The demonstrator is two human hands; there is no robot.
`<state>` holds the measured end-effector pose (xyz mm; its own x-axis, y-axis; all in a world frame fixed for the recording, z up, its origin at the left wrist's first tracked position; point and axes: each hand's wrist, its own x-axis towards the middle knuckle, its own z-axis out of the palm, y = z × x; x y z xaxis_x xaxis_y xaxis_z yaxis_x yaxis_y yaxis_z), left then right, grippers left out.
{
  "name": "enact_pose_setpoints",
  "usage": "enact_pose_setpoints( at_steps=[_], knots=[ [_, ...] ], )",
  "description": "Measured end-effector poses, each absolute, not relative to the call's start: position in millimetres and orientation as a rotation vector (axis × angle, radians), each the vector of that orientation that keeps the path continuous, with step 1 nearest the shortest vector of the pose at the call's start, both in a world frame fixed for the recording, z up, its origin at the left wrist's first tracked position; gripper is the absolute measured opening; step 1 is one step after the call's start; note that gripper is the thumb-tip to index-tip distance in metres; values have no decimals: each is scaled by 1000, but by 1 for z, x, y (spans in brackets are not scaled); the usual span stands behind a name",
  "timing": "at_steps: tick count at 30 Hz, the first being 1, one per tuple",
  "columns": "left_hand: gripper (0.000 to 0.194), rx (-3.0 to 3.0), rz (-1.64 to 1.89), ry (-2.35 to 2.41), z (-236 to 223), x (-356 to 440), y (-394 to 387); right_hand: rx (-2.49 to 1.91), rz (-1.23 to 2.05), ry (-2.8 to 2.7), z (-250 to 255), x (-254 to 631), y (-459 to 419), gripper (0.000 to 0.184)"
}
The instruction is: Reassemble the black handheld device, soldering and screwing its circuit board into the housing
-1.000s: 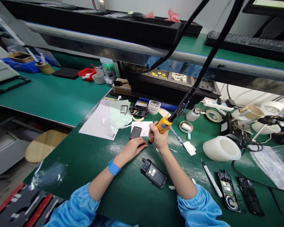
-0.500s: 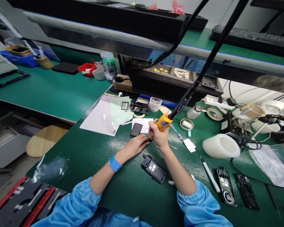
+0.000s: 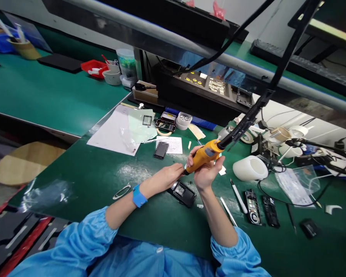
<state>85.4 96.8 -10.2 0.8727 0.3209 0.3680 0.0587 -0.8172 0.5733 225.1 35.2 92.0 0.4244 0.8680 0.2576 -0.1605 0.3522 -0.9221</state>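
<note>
My right hand (image 3: 205, 175) has its fingers wrapped round an orange electric screwdriver (image 3: 204, 154), its thumb sticking out to the side. The tool tilts, with its black nose pointing down left and a dark cable rising from its back end. At that nose, my left hand (image 3: 167, 177) has its fingers pinched together; what they grip, if anything, is hidden. A black handset (image 3: 184, 193) lies on the green bench just below, its upper left end partly covered by my left hand. A blue wrist strap (image 3: 138, 196) circles my left wrist.
Behind my hands lie a dark phone (image 3: 160, 150), paper sheets (image 3: 111, 132) and a cup of small metal parts (image 3: 184, 120). To the right are a white cylinder (image 3: 250, 168), a white pen-like tool (image 3: 238, 197), an opened handset (image 3: 252, 207) and a black casing (image 3: 271, 211).
The view has shifted. My right hand has turned on the screwdriver, its thumb now outward. My left fingers are now pinched and cover part of the handset.
</note>
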Motion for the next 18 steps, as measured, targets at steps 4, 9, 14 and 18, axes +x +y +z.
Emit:
enact_pose_setpoints(
  at_steps=[4, 9, 14, 18],
  knots=[
    [23, 2506, 599, 185, -4, 84, 81, -909, 785, -822, 96, 223, 15, 77],
    [23, 2508, 609, 148, -1, 84, 80, -880, 811, -816, 91, 224, -5, 76],
    [22, 2523, 670, 266, -7, 87, 85, -897, 841, -799, 81, 225, -15, 75],
    [23, 2532, 677, 320, -15, 93, 83, -921, 879, -767, 74, 224, -15, 72]
  ],
)
